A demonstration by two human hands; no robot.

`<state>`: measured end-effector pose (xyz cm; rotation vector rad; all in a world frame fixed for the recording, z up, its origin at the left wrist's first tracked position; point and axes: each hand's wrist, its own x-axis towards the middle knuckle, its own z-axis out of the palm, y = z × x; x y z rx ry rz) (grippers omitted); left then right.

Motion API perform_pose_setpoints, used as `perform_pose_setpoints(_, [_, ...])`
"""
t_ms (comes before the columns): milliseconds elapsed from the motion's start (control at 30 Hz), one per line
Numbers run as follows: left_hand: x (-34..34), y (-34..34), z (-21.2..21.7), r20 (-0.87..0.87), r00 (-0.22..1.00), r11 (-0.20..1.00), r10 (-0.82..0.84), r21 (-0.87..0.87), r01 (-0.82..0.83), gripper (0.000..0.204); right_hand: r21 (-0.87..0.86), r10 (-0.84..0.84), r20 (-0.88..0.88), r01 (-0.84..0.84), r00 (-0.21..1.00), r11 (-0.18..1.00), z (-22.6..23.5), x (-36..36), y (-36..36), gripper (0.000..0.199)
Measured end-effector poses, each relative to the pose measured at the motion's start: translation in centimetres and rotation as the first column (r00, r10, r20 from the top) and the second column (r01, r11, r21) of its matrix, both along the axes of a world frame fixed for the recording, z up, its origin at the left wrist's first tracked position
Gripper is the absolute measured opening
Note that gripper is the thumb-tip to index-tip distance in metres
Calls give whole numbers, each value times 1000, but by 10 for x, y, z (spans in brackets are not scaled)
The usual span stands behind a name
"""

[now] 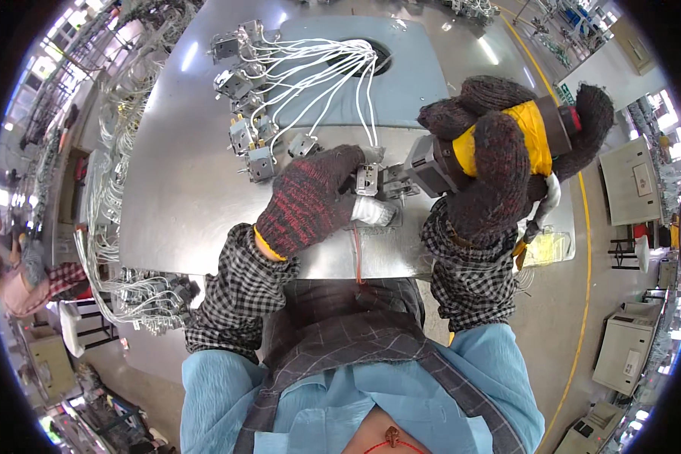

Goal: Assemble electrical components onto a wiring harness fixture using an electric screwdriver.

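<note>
On the steel worktop (189, 189), the left hand (310, 200) is pinning a wired switch block (367, 180), fingers clamped; the right hand (499, 163) is gripping a yellow power screwdriver (461, 155), whose bit could slip off and nick the white wires (317, 68).

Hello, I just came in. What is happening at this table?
A person in knitted gloves works at a metal table. The left hand holds a small grey switch part down on the table, with white wires running from it. The right hand grips a yellow power screwdriver, its tip aimed sideways at that part. More wired switch parts lie in a row behind.
</note>
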<state>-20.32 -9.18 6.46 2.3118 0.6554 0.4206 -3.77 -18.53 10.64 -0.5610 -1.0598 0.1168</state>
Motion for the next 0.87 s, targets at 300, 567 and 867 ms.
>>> perform_pose_setpoints(300, [3, -2, -3, -14, 1000, 998, -9, -56, 8, 80, 15, 154, 132, -157, 979, 987, -7, 3, 8, 79])
perform_pose_setpoints(567, [1, 0, -2, -48, 998, 995, -41, -88, 37, 78, -94, -88, 46, 92, 995, 991, -2, -12, 1, 87])
perform_pose_setpoints(867, [-36, 24, 4, 464, 831, 544, 306, -802, 247, 67, -216, -93, -39, 83, 995, 973, 2, -18, -4, 95])
